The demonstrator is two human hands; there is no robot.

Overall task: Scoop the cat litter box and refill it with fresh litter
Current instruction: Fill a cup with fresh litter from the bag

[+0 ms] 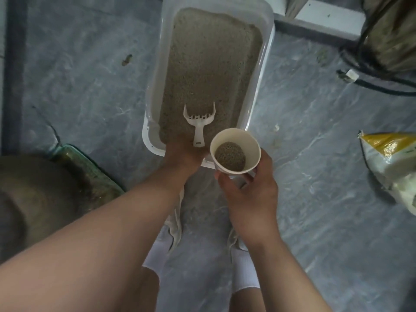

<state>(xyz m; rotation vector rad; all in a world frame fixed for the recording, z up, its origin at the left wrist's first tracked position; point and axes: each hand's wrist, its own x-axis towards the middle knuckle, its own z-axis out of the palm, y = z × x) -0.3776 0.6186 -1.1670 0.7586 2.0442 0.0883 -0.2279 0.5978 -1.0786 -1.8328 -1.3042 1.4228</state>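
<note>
The white litter box [258, 70] sits on the grey floor [90, 86], filled with tan litter [207, 64], with a white slotted scoop [199, 122] lying in it at the near end. The left hand [184, 154] rests on the box's near rim just beside the scoop handle, its fingers hidden, so its grasp cannot be told. The right hand [249, 194] curls around a paper cup [252, 143] holding some litter, just beside the box's near corner; a yellow-and-white bag [391, 163] lies well apart at right.

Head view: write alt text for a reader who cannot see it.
Seen from above, a person's right hand holds a paper cup partly filled with litter beside a white litter box, while the left hand grips the box's near rim. A white slotted scoop lies on the litter, and a yellow-and-white bag sits on the grey floor to the right.
</note>
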